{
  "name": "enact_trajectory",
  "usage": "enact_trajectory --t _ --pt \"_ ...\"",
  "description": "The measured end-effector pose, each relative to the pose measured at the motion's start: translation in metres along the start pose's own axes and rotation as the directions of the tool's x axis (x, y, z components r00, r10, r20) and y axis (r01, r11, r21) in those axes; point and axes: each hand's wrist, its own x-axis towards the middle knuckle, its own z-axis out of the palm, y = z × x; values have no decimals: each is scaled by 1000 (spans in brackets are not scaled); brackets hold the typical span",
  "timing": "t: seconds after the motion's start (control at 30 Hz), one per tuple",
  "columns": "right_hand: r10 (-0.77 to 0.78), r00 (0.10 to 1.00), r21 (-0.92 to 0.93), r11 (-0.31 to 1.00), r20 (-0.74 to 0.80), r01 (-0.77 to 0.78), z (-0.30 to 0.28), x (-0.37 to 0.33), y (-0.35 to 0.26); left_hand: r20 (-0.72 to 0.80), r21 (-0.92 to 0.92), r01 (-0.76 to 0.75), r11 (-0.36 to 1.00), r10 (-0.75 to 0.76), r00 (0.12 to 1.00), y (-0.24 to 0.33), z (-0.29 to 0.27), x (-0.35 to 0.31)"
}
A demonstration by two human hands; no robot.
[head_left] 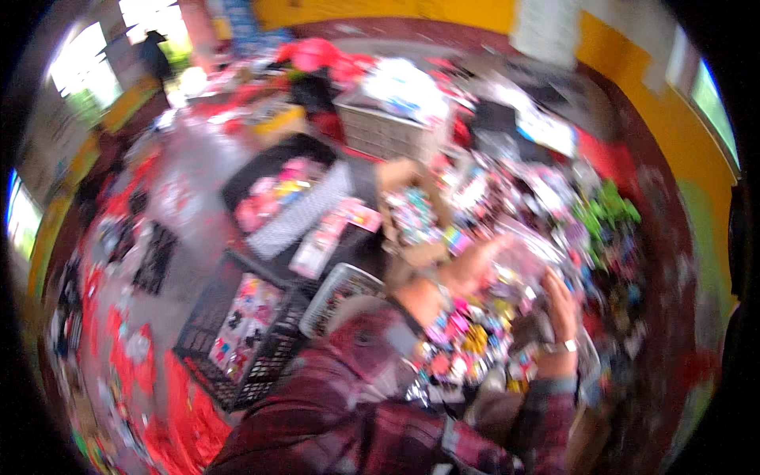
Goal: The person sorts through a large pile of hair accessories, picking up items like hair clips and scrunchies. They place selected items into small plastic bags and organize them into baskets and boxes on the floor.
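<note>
Between my hands is a clear, pinkish plastic bag (522, 260), blurred by motion. My left hand (467, 271) reaches across and grips the bag's left side. My right hand (560, 310), with a band at the wrist, is closed at its right side; the fingertips are smeared. Below them lies a pile of small colourful trinkets (463, 342), in pink, gold, white and blue, filling a container whose pale rim shows near my right wrist. What the bag holds is too blurred to make out.
On the left stand a black crate (207, 342) with carded small items and a black bin (237, 186) of pink and yellow packs. An open cardboard box (443, 207), a white-grey basket (380, 131) and a small grey tray (321, 305) are close by. Green leafy plastic (609, 210) lies right.
</note>
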Motion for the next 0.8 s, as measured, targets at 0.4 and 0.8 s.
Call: enact_trajectory --t 0.4,0.8 --pt "-56 990 129 989 -131 73 23 -4 -26 89 10 142 990 -142 986 12 11 9" --pt "-40 986 250 965 -161 80 4 -17 -35 225 392 -25 920 -69 972 -5 18 7"
